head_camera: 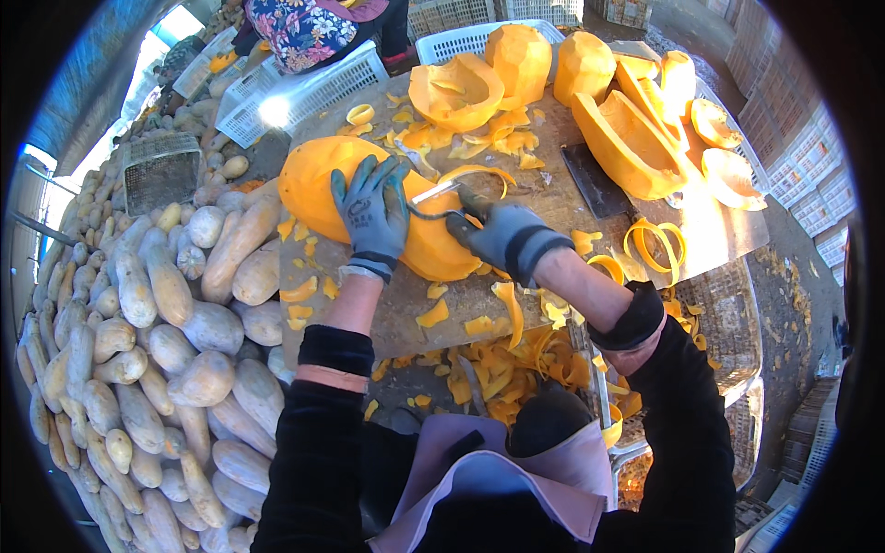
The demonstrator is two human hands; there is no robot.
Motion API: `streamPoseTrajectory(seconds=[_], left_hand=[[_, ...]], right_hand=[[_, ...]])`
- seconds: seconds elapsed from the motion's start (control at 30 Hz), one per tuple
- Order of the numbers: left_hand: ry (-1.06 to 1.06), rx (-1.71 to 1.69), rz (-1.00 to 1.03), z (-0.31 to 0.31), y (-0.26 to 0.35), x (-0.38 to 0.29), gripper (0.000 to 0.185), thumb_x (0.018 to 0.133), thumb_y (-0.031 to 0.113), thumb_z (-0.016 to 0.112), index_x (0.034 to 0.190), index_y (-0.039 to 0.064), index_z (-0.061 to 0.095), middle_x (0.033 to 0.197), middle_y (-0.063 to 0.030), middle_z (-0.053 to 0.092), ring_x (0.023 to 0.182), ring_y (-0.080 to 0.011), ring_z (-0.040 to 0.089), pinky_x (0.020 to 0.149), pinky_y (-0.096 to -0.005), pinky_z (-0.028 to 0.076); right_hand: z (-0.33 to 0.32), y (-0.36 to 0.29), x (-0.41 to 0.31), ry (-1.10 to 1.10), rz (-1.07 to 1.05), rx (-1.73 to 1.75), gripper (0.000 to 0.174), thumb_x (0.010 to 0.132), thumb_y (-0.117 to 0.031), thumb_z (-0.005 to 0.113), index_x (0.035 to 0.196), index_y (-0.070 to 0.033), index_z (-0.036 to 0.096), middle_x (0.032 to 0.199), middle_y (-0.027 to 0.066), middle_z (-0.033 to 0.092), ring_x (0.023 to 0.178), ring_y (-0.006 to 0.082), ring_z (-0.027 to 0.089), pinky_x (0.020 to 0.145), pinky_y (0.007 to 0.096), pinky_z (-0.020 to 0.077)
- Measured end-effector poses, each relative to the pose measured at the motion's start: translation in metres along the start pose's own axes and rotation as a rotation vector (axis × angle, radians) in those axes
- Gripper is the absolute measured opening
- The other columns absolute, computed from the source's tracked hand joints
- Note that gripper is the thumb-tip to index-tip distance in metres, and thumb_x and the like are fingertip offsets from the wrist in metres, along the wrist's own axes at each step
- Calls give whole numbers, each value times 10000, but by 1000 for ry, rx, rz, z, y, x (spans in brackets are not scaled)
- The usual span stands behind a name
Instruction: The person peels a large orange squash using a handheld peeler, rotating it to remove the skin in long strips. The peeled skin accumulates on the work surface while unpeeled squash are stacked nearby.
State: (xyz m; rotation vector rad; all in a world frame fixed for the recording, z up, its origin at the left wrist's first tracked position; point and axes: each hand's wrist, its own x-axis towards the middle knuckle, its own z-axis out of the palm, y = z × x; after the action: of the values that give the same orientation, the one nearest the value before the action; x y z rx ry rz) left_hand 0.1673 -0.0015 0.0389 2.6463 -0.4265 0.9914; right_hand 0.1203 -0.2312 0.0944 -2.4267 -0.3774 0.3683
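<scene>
A long peeled orange squash [325,183] lies on a wooden board [387,332]. My left hand [373,211], in a grey work glove, presses flat on top of the squash with its fingers spread. My gloved right hand [501,231] grips a peeler with a metal blade [434,192], which rests against the squash; its handle is mostly hidden by the fingers. A curled strip of peel [484,171] rises beside the blade. A cleaver [598,181] lies farther right, next to a halved, hollowed squash [632,148].
Peeled squash pieces [518,62] stand along the board's far side. Peel scraps lie scattered on the board and heaped [498,373] below its near edge. Unpeeled squashes [207,380] are piled at left. Another person [297,34] is beyond white plastic crates [339,79].
</scene>
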Motion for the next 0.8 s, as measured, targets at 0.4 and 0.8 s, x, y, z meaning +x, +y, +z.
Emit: streamPoseTrajectory(seconds=[0.4,0.8], left_hand=[[48,3,25,-4,2,1,286,972,193,513,1131,191,751,1222,-24,712,1250,-288,575,1181,-553,196],[137,-54,-180,-17,21,-40,405,986,218,581,1378,121,600,1463,-128,535,1401,-348,424,1197,-556,220]], right_hand=[[38,28,-70,254,132,391,579,976,-421,636,1457,-121,515,791,197,666,742,219,617,666,361,508],[40,72,-40,381,58,866,500,986,-371,677,1394,-93,595,699,-53,550,557,49,472,506,225,379]])
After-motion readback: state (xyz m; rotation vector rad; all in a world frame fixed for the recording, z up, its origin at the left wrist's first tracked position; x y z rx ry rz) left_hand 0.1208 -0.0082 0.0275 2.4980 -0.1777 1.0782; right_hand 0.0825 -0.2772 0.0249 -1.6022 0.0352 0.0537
